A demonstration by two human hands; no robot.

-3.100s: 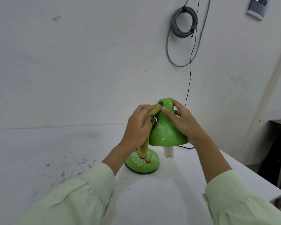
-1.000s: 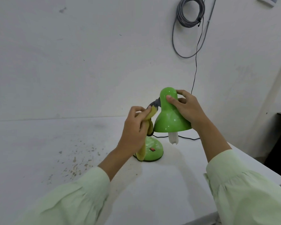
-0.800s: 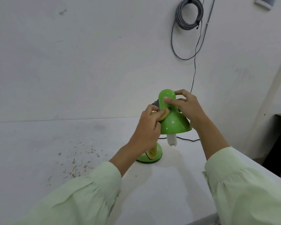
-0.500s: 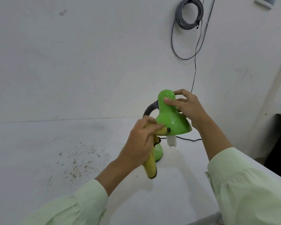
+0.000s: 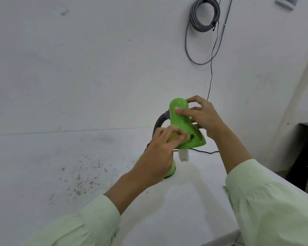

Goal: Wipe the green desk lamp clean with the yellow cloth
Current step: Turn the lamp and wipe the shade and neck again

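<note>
— Two hands are occupied; why is the green desk lamp (image 5: 180, 119) held that way?

— It is stood near the far right corner of the worktop (image 5: 69, 157). Its shade (image 5: 184, 127) is steadied by the right hand (image 5: 204, 118), whose grip is curled round the narrow top. By this, it is judged, the flexible neck (image 5: 159, 121) is stopped from swinging under pressure. The yellow cloth (image 5: 174, 135) is pinched tight in the grip of the left hand (image 5: 156, 157) and pressed against the shade's lower flare, by the rim.

— What is found around it, and is anything in the way?

— A bare bulb (image 5: 183, 156) is seen hanging below the rim, just beside the cloth; it could be knocked. The base (image 5: 173, 170) is largely hidden behind the left hand. A black cord (image 5: 211, 77) is trailed from the wall across the worktop behind the lamp. A coiled cable (image 5: 203, 15) is hung above, and dark specks (image 5: 84, 180) are scattered toward the left.
</note>
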